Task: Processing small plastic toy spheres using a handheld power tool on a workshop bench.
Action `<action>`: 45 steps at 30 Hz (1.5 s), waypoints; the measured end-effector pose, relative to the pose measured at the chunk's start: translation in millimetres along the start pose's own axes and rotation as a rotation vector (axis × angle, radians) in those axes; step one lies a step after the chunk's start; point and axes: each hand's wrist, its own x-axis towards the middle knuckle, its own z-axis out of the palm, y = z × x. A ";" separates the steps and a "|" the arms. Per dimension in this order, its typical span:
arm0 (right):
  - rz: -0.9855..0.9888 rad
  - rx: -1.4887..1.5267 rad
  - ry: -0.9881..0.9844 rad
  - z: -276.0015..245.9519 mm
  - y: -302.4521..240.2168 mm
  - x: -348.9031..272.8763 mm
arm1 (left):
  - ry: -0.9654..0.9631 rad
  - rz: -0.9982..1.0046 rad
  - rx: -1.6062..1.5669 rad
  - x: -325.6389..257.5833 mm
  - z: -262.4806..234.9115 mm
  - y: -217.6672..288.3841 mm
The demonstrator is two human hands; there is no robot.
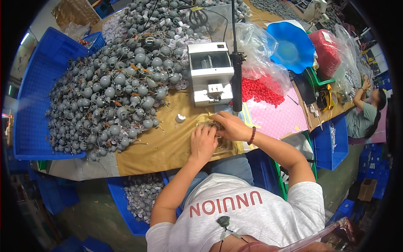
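Note:
Both my hands meet over a small brownish tray-like spot (225, 145) near the table's front edge, below the white machine. My left hand (203, 142) has its fingers bent and pressed together, pointing away from me. Its fingertips nearly touch those of my right hand (230, 126), which curls in from the right. Whatever the fingers hold between them is hidden. Left of my hands, a small white round piece (180, 118) lies on the brown table cover (147, 157). The white machine (212, 92) stands just beyond my hands.
A large heap of grey bulb-shaped parts with wires (109, 92) spills from a blue crate (31, 105). Red small parts (262, 90) lie beside a pink sheet (277, 117). A blue bowl (291, 46) sits farther right. A co-worker (367, 111) is at the far right.

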 end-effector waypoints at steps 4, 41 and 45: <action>-0.166 -0.035 0.609 -20.4 26.8 5.8 | -0.051 -0.057 0.006 2.0 1.2 -1.3; 0.074 0.703 0.499 -39.3 -59.7 37.5 | -0.028 -0.124 -0.154 0.6 7.6 -6.2; 0.051 0.717 0.488 -24.4 -62.8 20.7 | -0.005 -0.108 -0.124 0.1 9.0 -7.1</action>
